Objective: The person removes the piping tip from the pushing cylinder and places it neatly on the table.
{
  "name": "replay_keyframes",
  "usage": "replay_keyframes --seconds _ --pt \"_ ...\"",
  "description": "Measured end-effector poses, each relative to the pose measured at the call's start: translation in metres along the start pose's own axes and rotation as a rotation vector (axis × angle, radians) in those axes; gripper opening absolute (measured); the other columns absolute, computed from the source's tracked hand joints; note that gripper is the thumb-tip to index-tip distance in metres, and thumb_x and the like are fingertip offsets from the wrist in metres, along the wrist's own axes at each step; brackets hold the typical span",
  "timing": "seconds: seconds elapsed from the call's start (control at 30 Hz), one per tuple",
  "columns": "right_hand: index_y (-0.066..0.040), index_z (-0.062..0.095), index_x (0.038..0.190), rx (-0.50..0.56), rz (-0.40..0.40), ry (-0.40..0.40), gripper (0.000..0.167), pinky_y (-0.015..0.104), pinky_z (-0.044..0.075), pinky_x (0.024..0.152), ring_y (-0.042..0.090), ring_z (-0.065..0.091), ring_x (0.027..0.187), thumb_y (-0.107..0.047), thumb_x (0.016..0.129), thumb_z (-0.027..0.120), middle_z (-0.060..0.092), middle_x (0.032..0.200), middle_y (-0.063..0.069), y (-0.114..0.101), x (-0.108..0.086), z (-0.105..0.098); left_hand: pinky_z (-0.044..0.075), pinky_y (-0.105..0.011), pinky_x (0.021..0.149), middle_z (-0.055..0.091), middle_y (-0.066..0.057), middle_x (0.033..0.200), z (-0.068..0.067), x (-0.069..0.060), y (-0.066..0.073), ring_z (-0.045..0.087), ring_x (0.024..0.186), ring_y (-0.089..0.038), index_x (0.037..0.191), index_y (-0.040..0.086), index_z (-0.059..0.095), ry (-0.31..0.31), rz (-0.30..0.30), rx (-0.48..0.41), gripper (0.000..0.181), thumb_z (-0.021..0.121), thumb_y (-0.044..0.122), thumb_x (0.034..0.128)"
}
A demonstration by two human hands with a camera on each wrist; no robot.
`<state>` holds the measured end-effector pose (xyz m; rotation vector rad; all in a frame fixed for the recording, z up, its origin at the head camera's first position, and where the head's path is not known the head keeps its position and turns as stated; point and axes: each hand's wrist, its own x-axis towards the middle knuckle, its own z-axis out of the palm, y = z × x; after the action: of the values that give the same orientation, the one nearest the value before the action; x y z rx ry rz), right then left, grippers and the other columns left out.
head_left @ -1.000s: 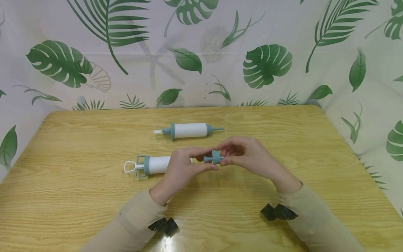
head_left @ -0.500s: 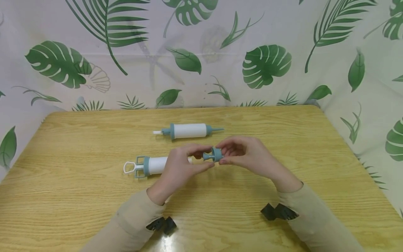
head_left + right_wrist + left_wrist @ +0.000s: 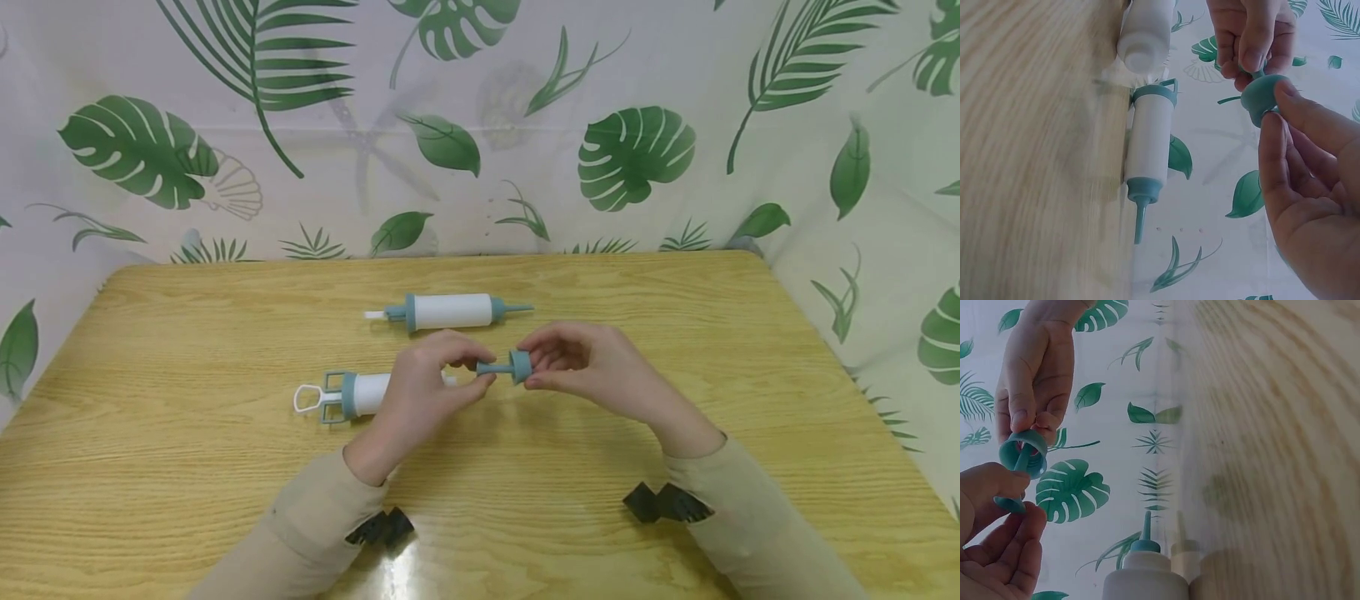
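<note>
My left hand (image 3: 427, 383) pinches the flared end of a slim teal nozzle (image 3: 497, 368) between thumb and fingers. My right hand (image 3: 592, 367) pinches a teal cap (image 3: 521, 367) by its rim and outer side. In the left wrist view the nozzle's stem (image 3: 1023, 456) runs into the hollow of the cap. From the right wrist view the cap (image 3: 1260, 94) shows its rounded outer side. Behind my left hand lies a white-barrelled syringe (image 3: 367, 393) with a teal collar and a white loop handle; the hand hides part of its barrel.
A second white syringe (image 3: 453, 310) lies farther back, with a teal nozzle on its right end. The wooden table (image 3: 225, 492) ends at a leaf-printed cloth (image 3: 525, 167) behind and at the sides.
My left hand has moved left with the nozzle's flared end, so more stem shows between it and the cap. The right hand keeps nearly the same place, and the cap has tilted slightly.
</note>
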<state>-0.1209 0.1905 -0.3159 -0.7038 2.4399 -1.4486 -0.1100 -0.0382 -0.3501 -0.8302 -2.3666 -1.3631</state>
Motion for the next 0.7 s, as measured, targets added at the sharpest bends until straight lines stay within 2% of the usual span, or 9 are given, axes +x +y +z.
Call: replay_keyframes --seconds 0.1,0.23,0.4,0.57,0.7 --pt "-0.003 0.066 0.111 -0.040 -0.011 0.002 0.030 0.031 0.055 0.072 0.019 0.064 0.083 -0.004 0.082 0.075 0.067 0.092 0.004 0.000 0.000 -0.001 0.052 -0.034 0.073 0.068 -0.002 0.090 0.000 0.001 -0.001 0.061 0.082 -0.014 0.091 0.005 0.072 -0.021 0.034 0.048 0.013 0.076 0.002 0.0784" --pt "-0.003 0.066 0.109 -0.105 -0.022 -0.009 0.029 0.029 0.054 0.070 0.017 0.063 0.080 -0.005 0.081 0.075 0.066 0.089 0.003 0.000 -0.001 -0.006 0.050 -0.029 0.075 0.068 0.000 0.089 0.003 0.002 -0.001 0.062 0.083 -0.014 0.089 0.007 0.072 -0.059 0.070 0.166 0.012 0.076 0.004 0.0783" --pt "-0.004 0.067 0.105 -0.184 -0.036 -0.032 0.026 0.027 0.053 0.068 0.016 0.061 0.077 -0.010 0.082 0.076 0.064 0.084 0.000 0.003 -0.001 -0.011 0.050 -0.030 0.076 0.069 0.000 0.089 0.008 0.004 0.000 0.063 0.083 -0.015 0.087 0.008 0.072 -0.081 0.111 0.267 0.010 0.076 0.006 0.0783" --pt "-0.008 0.067 0.103 -0.295 -0.004 -0.037 0.025 0.030 0.052 0.072 0.013 0.058 0.077 -0.016 0.082 0.077 0.062 0.082 -0.003 0.006 -0.002 -0.018 0.049 -0.030 0.075 0.068 0.000 0.087 0.013 0.005 0.000 0.062 0.081 -0.015 0.087 0.008 0.072 -0.087 0.108 0.328 0.010 0.076 0.009 0.0784" --pt "-0.008 0.066 0.101 -0.375 0.027 -0.062 0.024 0.034 0.052 0.076 0.018 0.058 0.086 -0.017 0.082 0.077 0.063 0.089 0.000 0.008 -0.002 -0.023 0.049 -0.031 0.074 0.068 0.001 0.086 0.016 0.007 -0.001 0.062 0.081 -0.015 0.087 0.009 0.072 -0.095 0.101 0.369 0.009 0.076 0.010 0.0788"
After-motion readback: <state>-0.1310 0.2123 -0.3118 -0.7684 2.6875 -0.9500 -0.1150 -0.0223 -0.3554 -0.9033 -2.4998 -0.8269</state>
